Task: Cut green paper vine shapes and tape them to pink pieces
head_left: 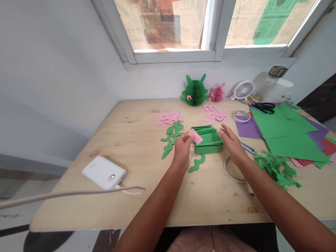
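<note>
Between the thumb and fingers of my left hand point(183, 148) is a small pink paper piece point(196, 137) with a curved line on it. Folded green paper strips point(209, 148) lie just beyond and under it. My right hand point(232, 142) is at the right end of these strips, fingers apart, holding nothing. One green wavy cutout point(197, 163) lies nearer to me. More green curly cutouts point(172, 137) are left of my left hand, with pink cutouts point(170, 118) behind them and another pink pile point(215, 114) farther right.
A tape roll point(234, 171) lies under my right forearm, near a blue cutter point(248, 147) and green scraps point(278, 169). Paper sheets point(286, 133) and black scissors point(263, 107) are at right. A white power bank point(104, 172) sits left; paper figures point(195, 93) stand by the wall.
</note>
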{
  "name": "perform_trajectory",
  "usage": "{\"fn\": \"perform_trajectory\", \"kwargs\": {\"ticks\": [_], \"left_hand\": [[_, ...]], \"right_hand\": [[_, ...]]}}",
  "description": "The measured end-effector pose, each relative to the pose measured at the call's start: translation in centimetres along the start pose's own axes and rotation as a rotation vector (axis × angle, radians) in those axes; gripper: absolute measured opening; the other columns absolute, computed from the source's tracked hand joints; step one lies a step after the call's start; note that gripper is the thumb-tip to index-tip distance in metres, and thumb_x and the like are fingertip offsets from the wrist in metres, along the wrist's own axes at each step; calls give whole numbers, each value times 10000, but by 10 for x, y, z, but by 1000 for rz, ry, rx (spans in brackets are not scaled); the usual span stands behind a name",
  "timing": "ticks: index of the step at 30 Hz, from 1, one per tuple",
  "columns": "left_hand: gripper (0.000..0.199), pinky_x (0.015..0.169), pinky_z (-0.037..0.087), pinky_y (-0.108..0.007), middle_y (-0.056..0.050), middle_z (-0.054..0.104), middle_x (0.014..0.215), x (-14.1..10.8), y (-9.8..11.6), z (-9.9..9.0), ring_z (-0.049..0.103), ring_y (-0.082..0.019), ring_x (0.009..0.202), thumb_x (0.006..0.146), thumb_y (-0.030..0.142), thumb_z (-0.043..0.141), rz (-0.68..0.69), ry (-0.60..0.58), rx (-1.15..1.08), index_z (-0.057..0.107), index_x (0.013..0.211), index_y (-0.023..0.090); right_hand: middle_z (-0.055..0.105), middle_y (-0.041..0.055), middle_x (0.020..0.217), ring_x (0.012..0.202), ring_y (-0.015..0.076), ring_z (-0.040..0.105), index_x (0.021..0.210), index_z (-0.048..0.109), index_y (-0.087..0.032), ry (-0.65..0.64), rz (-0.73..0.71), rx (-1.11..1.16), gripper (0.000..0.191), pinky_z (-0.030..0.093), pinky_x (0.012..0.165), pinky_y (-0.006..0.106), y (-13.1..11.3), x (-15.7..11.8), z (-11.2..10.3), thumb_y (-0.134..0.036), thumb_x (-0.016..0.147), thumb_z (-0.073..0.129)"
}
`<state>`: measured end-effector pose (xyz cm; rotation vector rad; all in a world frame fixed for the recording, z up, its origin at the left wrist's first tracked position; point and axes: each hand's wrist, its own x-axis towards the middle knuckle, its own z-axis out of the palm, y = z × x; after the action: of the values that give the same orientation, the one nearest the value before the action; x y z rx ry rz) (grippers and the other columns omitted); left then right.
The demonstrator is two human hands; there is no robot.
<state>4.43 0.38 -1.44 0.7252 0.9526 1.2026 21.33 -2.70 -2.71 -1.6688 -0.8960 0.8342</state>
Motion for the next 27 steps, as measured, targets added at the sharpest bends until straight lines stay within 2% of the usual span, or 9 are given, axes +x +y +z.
{"fn": "perform_trajectory", "kwargs": {"ticks": [3,7,12,17,20,22,24,25,27], "left_hand": [[131,737,420,-232,27,572,624,13,4,6,535,-100,663,599,183,655,-1,-19,29,527,574,170],[88,662,409,-219,30,565,626,30,7,20,512,-92,626,617,174,623,11,4,104,539,593,169],[92,566,366,-219,43,528,582,47,0,30,457,-90,553,626,203,616,28,28,194,535,594,172],[152,574,377,-234,41,515,555,50,-11,37,474,-106,564,620,252,653,5,-20,221,535,571,170],[139,609,388,-238,35,527,583,45,-10,37,485,-107,589,633,246,635,6,-40,223,533,575,171],[110,659,402,-236,31,543,621,39,-6,34,507,-110,636,646,225,614,33,-20,212,531,594,176],[90,713,416,-239,22,563,661,33,-2,28,540,-122,701,662,216,603,86,31,191,531,619,184],[92,732,422,-243,16,572,675,29,-1,24,555,-131,732,668,219,608,101,48,196,533,626,187],[120,750,437,-259,-2,589,694,20,-2,16,579,-154,777,684,239,621,107,57,203,524,631,192]], "right_hand": [[469,92,1441,1297,257,465,1411,432,-277,2,-10,-9,626,348,1081,443,3,5,2,-482,829,538],[482,110,1426,1312,290,445,1413,433,-266,12,-20,-10,643,351,1076,481,7,16,7,-484,819,549],[519,103,1392,1297,302,459,1398,452,-281,15,-60,-18,622,356,1065,505,12,29,11,-492,821,548],[543,104,1364,1264,292,491,1398,452,-289,15,-119,-40,614,371,1045,498,18,27,13,-511,831,536],[521,108,1389,1280,277,476,1408,433,-261,19,-172,-80,612,373,1041,482,17,27,3,-494,849,516],[516,118,1393,1275,269,476,1403,434,-225,57,-321,-270,581,384,1026,464,12,35,-9,-453,872,491],[575,133,1322,1213,274,517,1347,497,-190,108,-572,-654,493,403,981,453,4,49,-20,-390,899,458],[617,144,1257,1151,284,550,1292,550,-177,96,-687,-876,439,413,940,455,-1,58,-25,-362,910,439],[694,138,1096,1048,298,581,1111,667,-179,29,-774,-1032,315,398,896,457,-11,74,-29,-317,893,487]]}}
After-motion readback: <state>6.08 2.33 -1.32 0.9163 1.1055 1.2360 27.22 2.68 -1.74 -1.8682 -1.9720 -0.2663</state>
